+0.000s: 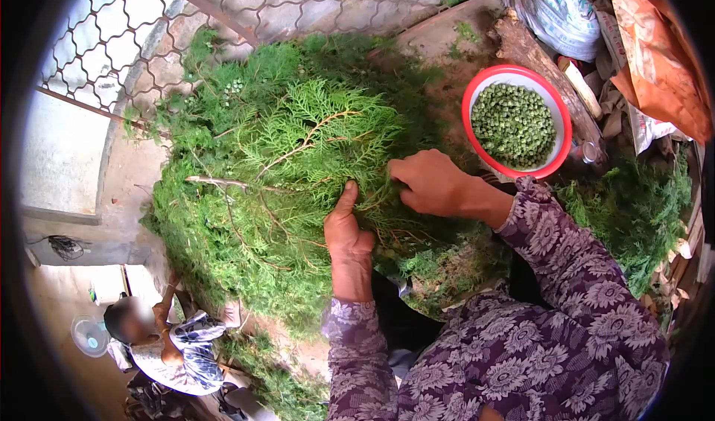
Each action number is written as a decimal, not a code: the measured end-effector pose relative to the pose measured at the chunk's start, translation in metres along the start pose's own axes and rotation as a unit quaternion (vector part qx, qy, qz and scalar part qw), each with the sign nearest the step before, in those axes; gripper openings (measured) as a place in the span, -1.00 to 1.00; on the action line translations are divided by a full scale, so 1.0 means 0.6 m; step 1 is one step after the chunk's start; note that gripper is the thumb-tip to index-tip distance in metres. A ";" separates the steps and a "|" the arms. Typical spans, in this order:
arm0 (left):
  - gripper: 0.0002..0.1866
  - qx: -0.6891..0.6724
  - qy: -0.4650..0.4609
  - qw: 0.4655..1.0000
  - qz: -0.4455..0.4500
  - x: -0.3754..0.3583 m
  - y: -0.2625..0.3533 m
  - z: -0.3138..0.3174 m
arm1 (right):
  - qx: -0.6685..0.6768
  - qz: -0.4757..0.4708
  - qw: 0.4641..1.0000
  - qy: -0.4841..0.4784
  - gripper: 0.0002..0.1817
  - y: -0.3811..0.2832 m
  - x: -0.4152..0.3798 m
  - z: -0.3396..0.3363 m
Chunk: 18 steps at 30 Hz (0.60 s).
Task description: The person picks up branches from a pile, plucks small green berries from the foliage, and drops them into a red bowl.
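Observation:
My left hand is closed round a leafy cypress-like branch, its thumb pressed on top of the foliage. My right hand is just to the right of it, thumb and fingers pinched at the edge of the greenery; what lies between the fingertips is hidden. A large heap of cut evergreen branches spreads beneath and beyond both hands. Up and to the right of my right hand stands a white basin with a red rim, holding many small green cones.
A wavy metal grille borders the far side. At the right are a log, an orange sack, a pale plastic sack and more cut greenery. Another person sits at the lower left.

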<state>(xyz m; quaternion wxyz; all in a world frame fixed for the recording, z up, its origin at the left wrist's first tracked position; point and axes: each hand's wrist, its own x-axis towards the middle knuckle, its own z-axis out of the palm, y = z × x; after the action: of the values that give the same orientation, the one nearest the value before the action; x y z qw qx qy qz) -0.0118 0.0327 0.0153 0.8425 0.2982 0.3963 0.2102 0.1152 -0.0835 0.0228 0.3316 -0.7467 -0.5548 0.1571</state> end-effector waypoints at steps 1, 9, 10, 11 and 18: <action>-0.68 0.006 0.007 1.000 0.016 -0.001 -0.001 0.003 | -0.021 0.016 0.999 0.019 -0.80 -0.004 0.001 0.002; -0.72 0.006 0.035 0.997 0.066 0.002 0.010 -0.017 | 0.092 0.032 0.995 0.003 -0.73 0.025 0.002 -0.041; -0.72 -0.007 0.029 0.998 0.057 0.002 0.011 -0.018 | 0.237 0.080 0.967 -0.042 -0.74 0.027 0.004 -0.044; -0.73 -0.009 0.038 0.998 0.057 -0.001 0.012 -0.013 | 0.375 0.125 0.914 -0.086 -0.74 0.027 0.006 -0.050; -0.74 -0.057 0.041 0.997 0.006 0.017 0.009 -0.030 | 0.408 0.138 0.890 -0.149 -0.78 -0.001 0.002 -0.069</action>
<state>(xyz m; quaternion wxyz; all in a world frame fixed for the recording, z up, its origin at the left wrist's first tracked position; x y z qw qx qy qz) -0.0206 0.0489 0.0043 0.8398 0.2427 0.4165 0.2495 0.1398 -0.0955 0.0536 0.4951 -0.5825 -0.3762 0.5235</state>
